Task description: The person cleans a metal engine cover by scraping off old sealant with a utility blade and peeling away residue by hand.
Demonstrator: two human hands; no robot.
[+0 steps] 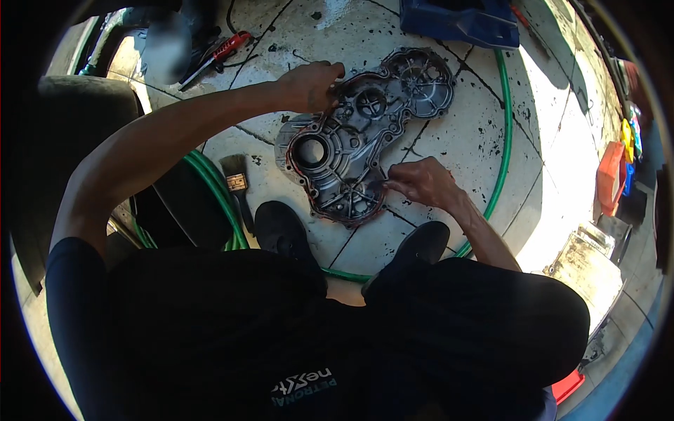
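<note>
A grey metal engine timing cover (pixel 354 151) lies on the tiled floor in front of my shoes, its ribbed, dark-stained inner side facing up. Traces of red run along parts of its rim. My left hand (pixel 310 87) is closed on the cover's upper left edge, its fingertips partly hidden. At the lower right edge, my right hand (pixel 424 182) is closed in a pinch against the cover. Whatever may be between those fingers is too small and dark to make out.
A paintbrush (pixel 237 184) lies left of the cover, beside a green hose (pixel 508 126) that loops around the work area. A red-handled screwdriver (pixel 228 48) is at the upper left. A blue plastic container (pixel 460 24) stands at the top. A dirty metal part (pixel 586 270) sits at right.
</note>
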